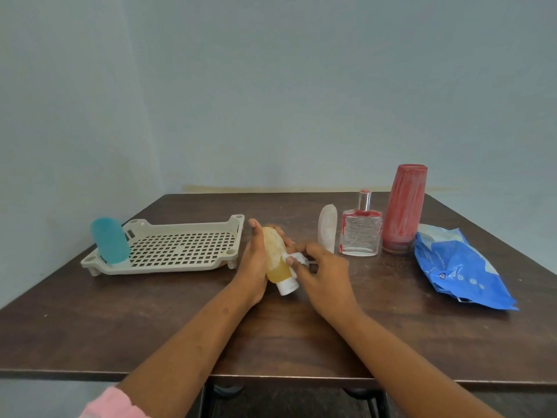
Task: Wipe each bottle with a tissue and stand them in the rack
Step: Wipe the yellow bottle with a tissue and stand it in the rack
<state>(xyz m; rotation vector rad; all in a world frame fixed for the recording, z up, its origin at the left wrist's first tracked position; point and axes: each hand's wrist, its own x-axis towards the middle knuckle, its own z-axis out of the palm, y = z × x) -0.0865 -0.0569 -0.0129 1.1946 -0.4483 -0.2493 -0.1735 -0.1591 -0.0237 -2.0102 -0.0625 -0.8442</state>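
just right of the rack [187,227], a yellow bottle [275,256] is gripped by the left hand [253,267]. a tissue [297,257] is pinched by the right hand [325,277] and pressed on that bottle. a blue bottle [110,241] is stood at the rack's left end.

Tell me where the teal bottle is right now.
In the head view, the teal bottle stands at the left end of the rack, left of the left hand.

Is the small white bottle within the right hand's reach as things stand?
Probably yes: the white bottle stands just beyond the right hand, nothing between, though that hand pinches a tissue.
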